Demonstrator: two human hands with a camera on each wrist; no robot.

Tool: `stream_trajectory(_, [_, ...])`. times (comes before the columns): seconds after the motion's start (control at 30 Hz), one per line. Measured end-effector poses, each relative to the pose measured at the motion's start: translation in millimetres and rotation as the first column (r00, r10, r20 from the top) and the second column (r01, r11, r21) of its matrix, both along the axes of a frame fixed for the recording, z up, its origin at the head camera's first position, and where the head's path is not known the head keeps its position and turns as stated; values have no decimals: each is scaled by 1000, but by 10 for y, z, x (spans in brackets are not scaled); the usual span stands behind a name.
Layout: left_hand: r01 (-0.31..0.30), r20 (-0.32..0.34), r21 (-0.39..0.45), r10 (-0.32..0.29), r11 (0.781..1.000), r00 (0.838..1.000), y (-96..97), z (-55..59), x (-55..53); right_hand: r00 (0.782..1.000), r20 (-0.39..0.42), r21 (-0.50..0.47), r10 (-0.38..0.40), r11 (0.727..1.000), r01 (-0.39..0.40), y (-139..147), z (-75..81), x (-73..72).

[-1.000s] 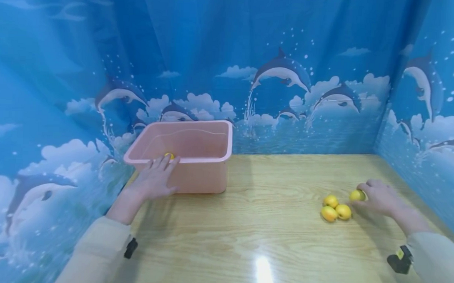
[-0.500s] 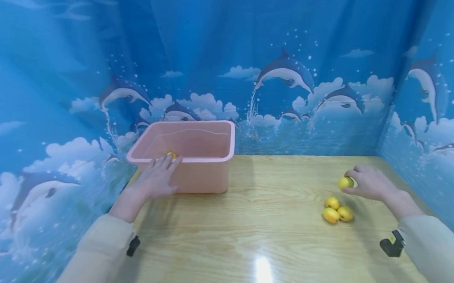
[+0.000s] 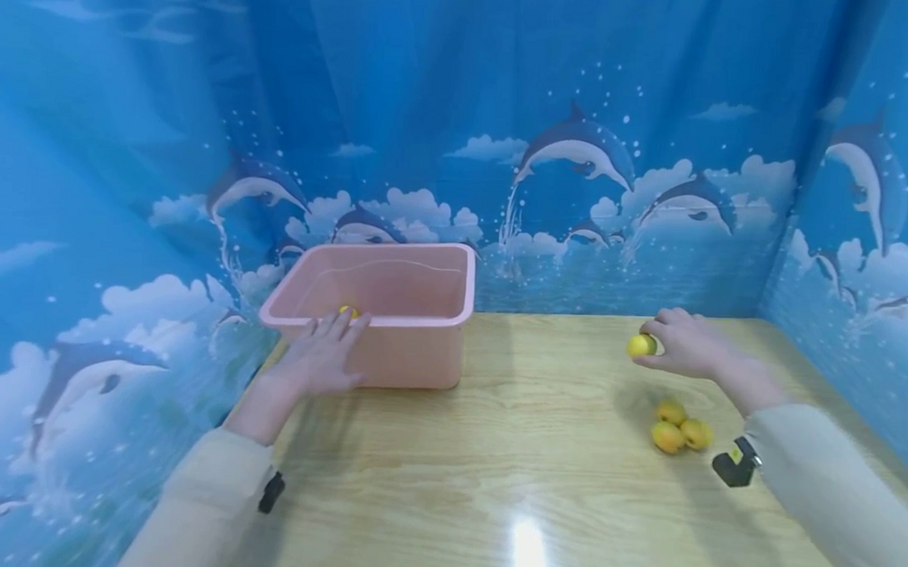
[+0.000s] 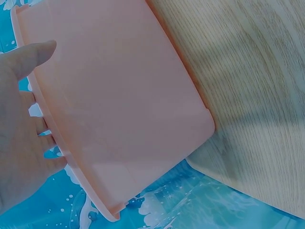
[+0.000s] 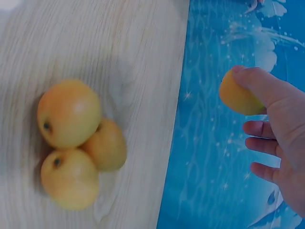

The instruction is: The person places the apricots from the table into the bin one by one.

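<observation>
My right hand [image 3: 688, 343] pinches a small round yellow fruit [image 3: 642, 346] between thumb and fingers, raised above the table. In the right wrist view the thumb lies over this fruit [image 5: 237, 98], while the other fingers hang loosely bent. Below it, three yellow fruits [image 3: 669, 437] tinged with orange lie touching on the table; dark spots mark their ends. At the left, my left hand [image 3: 319, 362] lies at the near rim of a pink bin [image 3: 414, 353], fingers spread over the edge. Just past its fingertips shows another yellow fruit [image 3: 350, 312], mostly hidden.
The bin stands at the back left of a light wooden table [image 3: 531, 453]. A blue dolphin-printed curtain [image 3: 540, 195] hangs along the back and both sides. Most of the bin's floor is hidden by its front wall.
My right hand has lifted the yellow fruit off the table beside the other three and carried it left and farther back. My left hand stays at the bin's rim.
</observation>
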State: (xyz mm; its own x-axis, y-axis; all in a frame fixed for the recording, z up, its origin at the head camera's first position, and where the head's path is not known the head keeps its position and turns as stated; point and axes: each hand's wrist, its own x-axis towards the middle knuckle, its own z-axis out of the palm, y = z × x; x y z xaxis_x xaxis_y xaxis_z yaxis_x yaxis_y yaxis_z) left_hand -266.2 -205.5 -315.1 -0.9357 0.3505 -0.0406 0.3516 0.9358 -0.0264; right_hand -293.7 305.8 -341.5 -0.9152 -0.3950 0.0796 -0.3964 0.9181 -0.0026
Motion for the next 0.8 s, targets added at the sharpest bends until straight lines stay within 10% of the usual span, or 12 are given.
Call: stream_trajectory(0.8, [-5,-3,13,5,1000,1000,-13,-12,-6,980,-112,-6,167,986,-169,-935,234,-243])
